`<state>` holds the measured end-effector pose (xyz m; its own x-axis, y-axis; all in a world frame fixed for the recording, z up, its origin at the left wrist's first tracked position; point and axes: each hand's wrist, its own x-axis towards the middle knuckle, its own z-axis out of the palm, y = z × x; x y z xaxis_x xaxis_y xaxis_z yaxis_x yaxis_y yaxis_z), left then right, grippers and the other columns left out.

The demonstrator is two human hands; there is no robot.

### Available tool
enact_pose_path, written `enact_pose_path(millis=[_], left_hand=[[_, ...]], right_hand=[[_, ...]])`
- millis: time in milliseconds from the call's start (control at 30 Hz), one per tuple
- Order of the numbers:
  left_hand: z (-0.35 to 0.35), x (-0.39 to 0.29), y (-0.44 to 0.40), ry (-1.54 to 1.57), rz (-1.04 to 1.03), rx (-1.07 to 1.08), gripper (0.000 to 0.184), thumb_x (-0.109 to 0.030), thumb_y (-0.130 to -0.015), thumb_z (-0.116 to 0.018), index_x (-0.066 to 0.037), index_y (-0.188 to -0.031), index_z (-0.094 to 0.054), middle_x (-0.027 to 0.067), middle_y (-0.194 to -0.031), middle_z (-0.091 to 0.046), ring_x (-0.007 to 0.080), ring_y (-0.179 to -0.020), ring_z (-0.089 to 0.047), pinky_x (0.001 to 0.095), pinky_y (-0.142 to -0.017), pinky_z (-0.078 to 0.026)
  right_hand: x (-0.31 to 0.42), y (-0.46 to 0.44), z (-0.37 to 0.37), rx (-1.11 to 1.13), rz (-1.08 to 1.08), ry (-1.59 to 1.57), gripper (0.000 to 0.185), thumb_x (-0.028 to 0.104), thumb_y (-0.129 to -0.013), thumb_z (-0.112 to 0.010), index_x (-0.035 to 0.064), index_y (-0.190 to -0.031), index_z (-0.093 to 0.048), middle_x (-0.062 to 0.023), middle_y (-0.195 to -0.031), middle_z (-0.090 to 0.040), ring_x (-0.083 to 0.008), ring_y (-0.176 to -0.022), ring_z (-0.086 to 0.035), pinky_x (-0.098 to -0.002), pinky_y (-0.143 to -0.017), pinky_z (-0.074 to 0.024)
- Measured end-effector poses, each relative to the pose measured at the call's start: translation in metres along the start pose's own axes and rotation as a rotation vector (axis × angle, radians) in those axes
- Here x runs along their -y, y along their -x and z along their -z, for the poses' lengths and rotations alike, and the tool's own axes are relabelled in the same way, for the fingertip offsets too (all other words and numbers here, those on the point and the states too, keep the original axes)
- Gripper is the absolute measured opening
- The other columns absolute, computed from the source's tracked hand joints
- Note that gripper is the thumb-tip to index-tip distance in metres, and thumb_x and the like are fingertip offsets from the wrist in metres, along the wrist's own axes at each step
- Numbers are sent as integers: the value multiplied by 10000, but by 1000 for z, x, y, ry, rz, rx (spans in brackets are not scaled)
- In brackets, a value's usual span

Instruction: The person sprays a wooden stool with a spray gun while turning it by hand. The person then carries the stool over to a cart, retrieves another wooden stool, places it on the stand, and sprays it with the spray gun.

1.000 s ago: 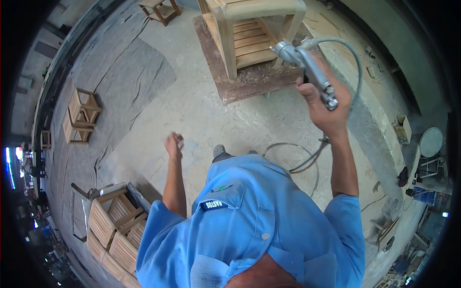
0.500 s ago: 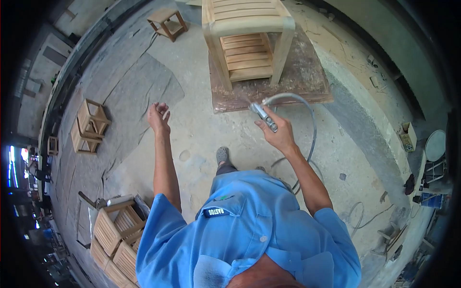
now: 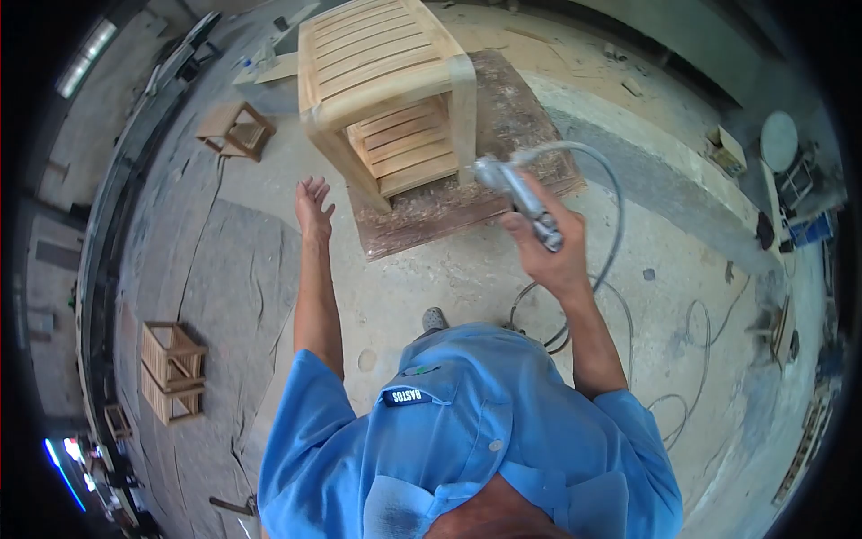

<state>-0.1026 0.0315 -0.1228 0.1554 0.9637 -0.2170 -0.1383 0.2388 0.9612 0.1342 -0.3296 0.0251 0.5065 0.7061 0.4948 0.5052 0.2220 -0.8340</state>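
Observation:
My right hand [image 3: 558, 251] is wrapped round a silvery spray gun [image 3: 528, 202], its head slightly blurred. The gun's head is beside the near right leg of a pale slatted wooden stool [image 3: 382, 56] with a lower shelf; whether they touch I cannot tell. A grey hose [image 3: 618, 202] loops from the gun down to the right. My left hand [image 3: 314, 208] is raised empty, fingers apart, left of the stool's near left leg. Under the stool lies a stained brown board [image 3: 514, 108].
A small wooden stool [image 3: 237, 131] stands at the far left. More wooden stools [image 3: 171, 373] sit on a dark sheet [image 3: 229, 278] at left. Hose coils [image 3: 687, 404] lie on the floor at right. A low concrete ledge [image 3: 646, 166] runs along the right, near a cardboard box [image 3: 725, 153].
The view has turned, so the stool now appears further left and closer. My right hand has brought the spray gun up and right in view. My left hand's fingers have opened more.

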Motion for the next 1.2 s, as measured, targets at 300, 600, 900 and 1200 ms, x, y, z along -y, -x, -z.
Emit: enact_pose_path(millis=[300,600,900,1200], left_hand=[[-15,-5,-81,-115,-35,383,888,-719,-979,-190,-61,-1576,-184,145,-1664,-118,341,-1537,-48,661,-1157,38],[-4,-9,-76,-213,-118,473,886,-748,-957,-295,-135,-1589,-193,153,-1636,-207,334,-1520,-145,610,-1183,-73],[-37,-6,-81,-359,-618,356,521,-448,-1036,-517,24,-1250,-570,95,-1162,-625,159,-1045,-544,304,-955,-419],[-89,-135,-164,-458,-522,176,731,-654,-907,-601,69,-1001,-656,72,-820,-623,139,-696,-483,303,-625,-409]], right_hand=[[20,-1,-40,-251,4,184,537,177,-866,-783,18,-1340,-587,-156,-974,-742,-160,-813,-734,-269,-674,-542],[29,-13,-95,-115,22,-18,578,192,-831,-810,41,-1347,-597,-151,-994,-748,-164,-807,-728,-260,-690,-548],[-20,7,-77,-230,-281,225,456,187,-887,-751,46,-1306,-641,-67,-785,-716,-69,-692,-621,-252,-630,-502],[-84,53,-115,-305,-443,32,484,290,-907,-741,-4,-1277,-637,-69,-789,-679,-85,-697,-579,-254,-657,-487]])
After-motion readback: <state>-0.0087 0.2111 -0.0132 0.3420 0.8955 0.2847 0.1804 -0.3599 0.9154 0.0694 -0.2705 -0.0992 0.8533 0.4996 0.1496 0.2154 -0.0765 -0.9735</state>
